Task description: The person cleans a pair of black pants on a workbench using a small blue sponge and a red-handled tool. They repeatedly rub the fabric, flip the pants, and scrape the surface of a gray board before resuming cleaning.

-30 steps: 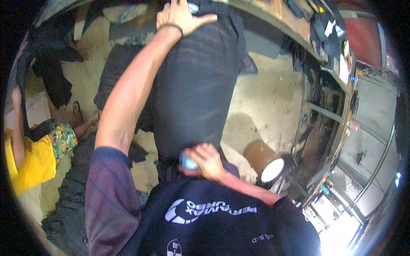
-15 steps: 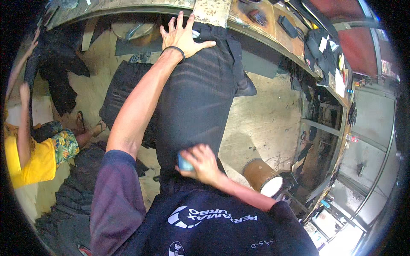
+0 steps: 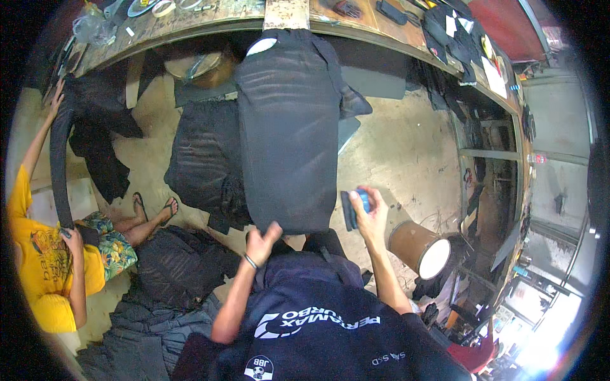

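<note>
Black trousers (image 3: 289, 140) with pale streaks are drawn over a board (image 3: 287, 14) that juts from the bench toward me; part of them hangs down on the left. At their near end, my left hand (image 3: 262, 244) is closed on the trousers' edge, its thumb on top. My right hand (image 3: 372, 213), off the cloth to the right, grips a small block (image 3: 351, 209) with a blue back and a dark face, held upright. A white oval patch (image 3: 261, 46) shows at the far end of the trousers; I cannot tell what it is.
To the left, a seated person in a yellow top (image 3: 54, 254) works on another black garment (image 3: 61, 165). Dark clothes (image 3: 171, 270) lie heaped on the floor. A brown drum (image 3: 410, 244) with a white end stands near my right arm. The wooden bench (image 3: 222, 25) curves along the far side.
My left hand has come back from the far end of the trousers to their near edge. My right hand has lifted the block off the cloth and moved right.
</note>
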### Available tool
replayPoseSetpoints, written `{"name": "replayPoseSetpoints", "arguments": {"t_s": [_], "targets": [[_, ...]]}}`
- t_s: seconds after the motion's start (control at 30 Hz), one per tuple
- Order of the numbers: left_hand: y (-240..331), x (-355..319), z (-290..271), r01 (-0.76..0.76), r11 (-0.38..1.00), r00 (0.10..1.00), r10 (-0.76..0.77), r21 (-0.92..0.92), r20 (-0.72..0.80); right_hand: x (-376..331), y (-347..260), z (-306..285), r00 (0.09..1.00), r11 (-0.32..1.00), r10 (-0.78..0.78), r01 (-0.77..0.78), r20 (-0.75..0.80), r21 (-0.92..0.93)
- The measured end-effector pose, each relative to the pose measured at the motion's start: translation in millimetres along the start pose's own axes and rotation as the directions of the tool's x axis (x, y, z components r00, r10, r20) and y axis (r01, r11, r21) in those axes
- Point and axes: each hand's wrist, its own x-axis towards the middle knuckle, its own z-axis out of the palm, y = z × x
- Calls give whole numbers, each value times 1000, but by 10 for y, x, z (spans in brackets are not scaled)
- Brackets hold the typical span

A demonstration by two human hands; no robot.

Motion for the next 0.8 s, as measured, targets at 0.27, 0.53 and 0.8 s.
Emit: {"name": "replayPoseSetpoints", "arguments": {"t_s": [0.27, 0.53, 0.8], "targets": [[-598, -573, 87, -305, 944, 952, 303, 128, 38, 4, -325, 307, 915, 815, -309, 395, 259, -424], [-1152, -697, -760, -201, 860, 946, 46, 470, 321, -298, -239, 167, 921, 936, -177, 267, 348, -230], [2107, 1266, -340, -448, 352, 353, 914, 822, -200, 233, -632, 770, 525, 407, -705, 850, 478, -333]]}}
